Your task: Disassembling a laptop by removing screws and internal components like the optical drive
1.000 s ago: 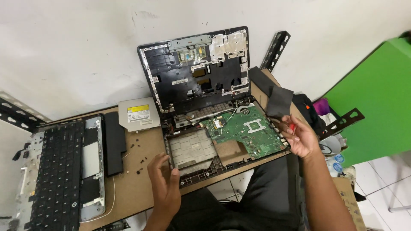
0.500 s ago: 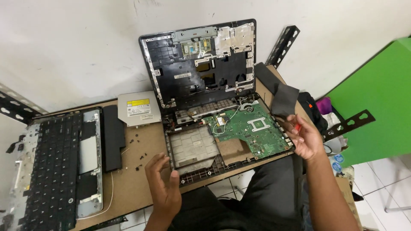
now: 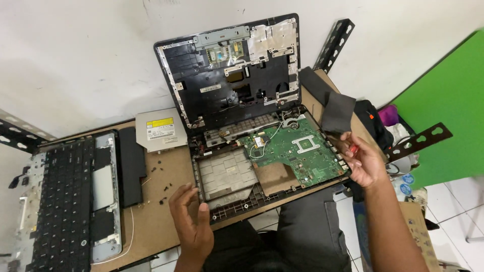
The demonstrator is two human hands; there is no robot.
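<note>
Wooden bench (image 3: 156,226): silver optical drive (image 3: 160,130), yellow label, left of laptop base (image 3: 267,161)

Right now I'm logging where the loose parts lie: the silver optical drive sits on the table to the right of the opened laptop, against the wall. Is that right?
Not quite. The silver optical drive lies to the left of the opened laptop, not the right, between it and the removed keyboard panel. It does sit on the table near the wall. The head view shows this.

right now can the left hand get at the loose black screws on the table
Probably yes: the left hand hovers open just right of the loose screws on the bare brown table, and nothing lies between them.
</note>
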